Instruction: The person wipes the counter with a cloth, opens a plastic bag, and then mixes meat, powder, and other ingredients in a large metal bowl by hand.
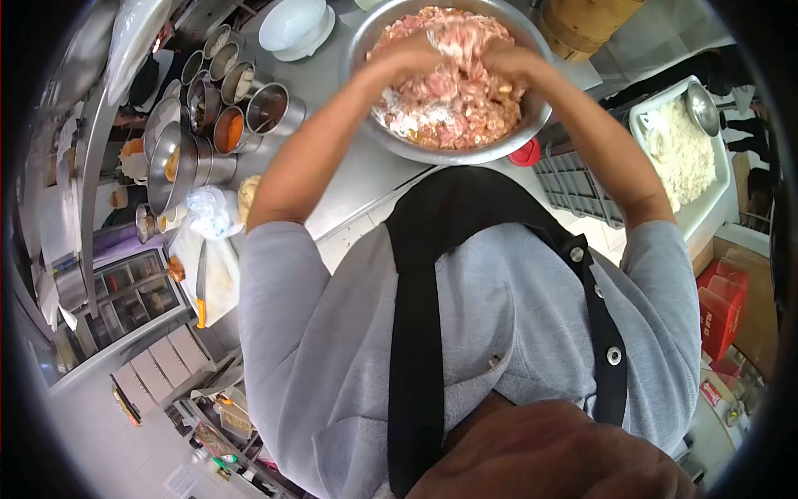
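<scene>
A wide steel bowl (353, 91) at the top of the view holds chunks of raw meat (465, 116) with patches of white powder (416, 118) on them. My left hand (418, 55) is in the meat from the left side, closed on some of it, with its fingertips partly hidden. Opposite it, my right hand (504, 61) also grips meat, its fingers curled in and partly covered. Between both hands a powder-coated clump of meat bulges up, slightly blurred.
Left of the bowl are white bowls (293, 27), several steel containers (270, 108) and a yellow-handled knife (201, 287) on a cutting board (219, 274). A red lid (524, 153) sits by the bowl's rim. Rightward stands a white tub (721, 162) of pale shredded food; behind, a wooden container (582, 29).
</scene>
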A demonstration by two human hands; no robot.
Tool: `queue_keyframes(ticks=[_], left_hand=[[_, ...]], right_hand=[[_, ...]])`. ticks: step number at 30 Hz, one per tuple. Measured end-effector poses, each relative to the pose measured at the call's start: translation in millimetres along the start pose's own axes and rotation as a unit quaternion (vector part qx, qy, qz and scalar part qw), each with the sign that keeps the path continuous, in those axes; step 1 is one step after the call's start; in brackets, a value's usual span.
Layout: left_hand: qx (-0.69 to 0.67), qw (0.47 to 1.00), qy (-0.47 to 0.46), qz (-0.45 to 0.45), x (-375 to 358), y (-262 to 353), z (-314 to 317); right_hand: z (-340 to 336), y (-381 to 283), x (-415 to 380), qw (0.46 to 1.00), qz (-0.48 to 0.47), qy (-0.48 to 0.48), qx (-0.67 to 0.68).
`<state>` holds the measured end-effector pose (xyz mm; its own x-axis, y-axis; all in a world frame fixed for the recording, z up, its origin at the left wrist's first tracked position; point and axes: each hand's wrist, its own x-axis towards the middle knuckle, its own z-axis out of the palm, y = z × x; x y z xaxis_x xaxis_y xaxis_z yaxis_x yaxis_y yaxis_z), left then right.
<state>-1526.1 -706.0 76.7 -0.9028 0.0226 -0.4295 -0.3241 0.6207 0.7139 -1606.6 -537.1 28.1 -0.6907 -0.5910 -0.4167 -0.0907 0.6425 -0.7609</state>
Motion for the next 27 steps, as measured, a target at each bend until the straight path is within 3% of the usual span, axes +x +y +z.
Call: queue_keyframes(ticks=[1, 2, 5, 7, 9, 13, 16, 19, 23, 26, 27], left_hand=[[-0.011, 1.0, 0.007, 0.0, -15, 14, -9], [0.109, 0.993, -0.028, 0.014, -10, 22, -23], [0.191, 0.976, 0.003, 0.1, 6, -4, -31], [0.254, 0.96, 0.009, 0.122, 18, -19, -32], [0.306, 0.944, -0.015, 0.118, 15, -22, -30], [0.393, 0.903, -0.173, 0.025, -13, -43, -15], [0.325, 0.922, -0.206, 0.053, -11, -87, 6], [0.346, 0.928, -0.103, 0.094, -5, -96, 38], [0.342, 0.935, -0.08, 0.056, 38, -111, 62], [0.097, 0.991, 0.054, 0.075, 47, -113, 59], [0.087, 0.994, 0.055, 0.032, 46, -110, 54]], right_hand=[[-8, -22, -17, 1.0, -0.002, 0.007, 0.018], [-13, -10, -1, 0.998, -0.048, -0.008, -0.03], [-22, -11, 9, 0.975, -0.135, -0.011, -0.178], [-29, -33, -23, 0.953, -0.114, 0.03, -0.281], [-34, -40, -38, 0.949, -0.088, -0.041, -0.299], [-20, -8, -36, 0.944, -0.047, -0.181, -0.272], [1, 2, -38, 0.921, -0.002, -0.256, -0.294], [28, 24, -21, 0.927, -0.056, -0.246, -0.276], [60, 41, 17, 0.942, -0.037, -0.19, -0.274], [60, 56, 16, 0.994, -0.005, -0.105, -0.022], [58, 57, 21, 0.995, 0.011, -0.085, 0.053]])
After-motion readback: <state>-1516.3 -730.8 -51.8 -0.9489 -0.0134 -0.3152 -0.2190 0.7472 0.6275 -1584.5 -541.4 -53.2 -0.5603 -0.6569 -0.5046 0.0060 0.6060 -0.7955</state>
